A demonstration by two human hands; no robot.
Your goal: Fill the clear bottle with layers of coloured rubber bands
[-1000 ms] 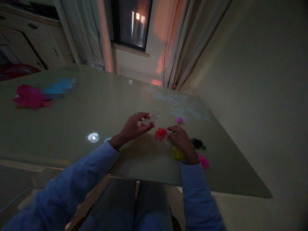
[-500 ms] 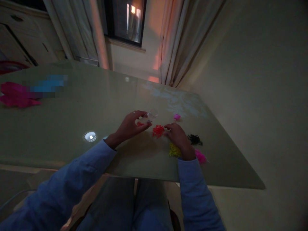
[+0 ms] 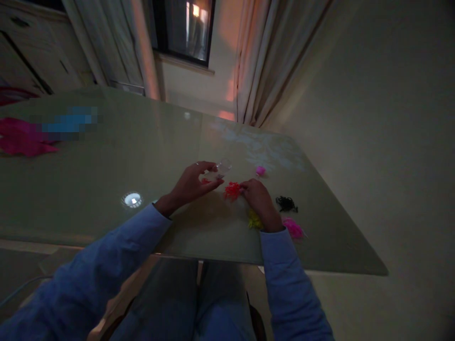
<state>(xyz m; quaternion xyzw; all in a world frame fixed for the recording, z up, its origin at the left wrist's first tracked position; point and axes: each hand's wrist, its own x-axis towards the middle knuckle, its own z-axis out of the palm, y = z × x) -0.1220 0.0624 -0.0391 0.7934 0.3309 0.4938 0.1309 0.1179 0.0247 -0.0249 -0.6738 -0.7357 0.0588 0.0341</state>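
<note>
My left hand [image 3: 190, 183] is closed around a small clear container [image 3: 223, 166], held tilted above the table. Something red [image 3: 205, 181] shows at its end inside the grip; the container's far end is see-through. A heap of short, thin red strands [image 3: 232, 191] lies just right of the container. The fingers of my right hand [image 3: 256, 195] are pinched together at the right edge of this heap, on some of the strands. Beneath my right wrist, a heap of yellow strands [image 3: 254, 220] is partly covered.
Black strands [image 3: 286, 204] and pink strands [image 3: 293, 228] lie right of my right hand, and a small pink piece [image 3: 260, 171] beyond it. Far left on the glossy table [image 3: 106, 156] are pink crumpled material [image 3: 24, 138] and a blurred blue thing [image 3: 69, 124].
My right fingers have closed at the edge of the red heap. The left hand still holds the container, almost unmoved. The view has shifted slightly.
</note>
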